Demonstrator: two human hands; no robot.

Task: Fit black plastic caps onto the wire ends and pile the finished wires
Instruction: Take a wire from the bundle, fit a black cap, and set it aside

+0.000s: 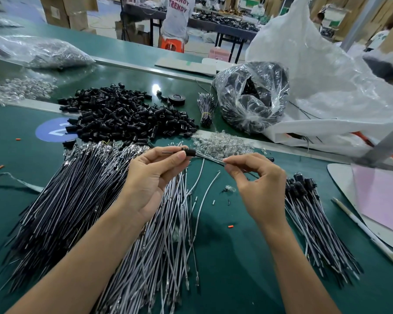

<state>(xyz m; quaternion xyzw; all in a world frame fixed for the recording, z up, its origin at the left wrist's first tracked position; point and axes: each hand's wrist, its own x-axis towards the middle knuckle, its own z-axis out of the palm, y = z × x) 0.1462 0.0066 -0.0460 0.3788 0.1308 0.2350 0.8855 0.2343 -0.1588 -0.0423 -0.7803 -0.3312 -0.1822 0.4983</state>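
Cap (189,152) of black plastic sits in the air above the middle of the table (236,257), pinched between the thumb and fingertips of the left hand (150,177). The wire (208,157) it belongs to leaves the cap's right side and slopes slightly downward to the right hand (259,184), which pinches it between thumb and forefinger, the other fingers curled loosely. So the long axis of cap and wire lies nearly level, crosswise to the person, with one hand at each end of a short span.

A thin dark stub shows past the left fingertips on the far side of the cap. Whether it is the wire's tip come through cannot be told.

The coming move likely runs along that same line: the right hand feeding the wire leftward while the left hand steadies the cap, or the cap drawn rightward over the end.

Outward from there, the capped wires (315,218) lie fanned out to the right, nearer the right hand, which looks best placed to set this one down. The bare wires (77,200) spread under and to the left of the left hand, and the loose caps (127,114) are heaped beyond both hands.
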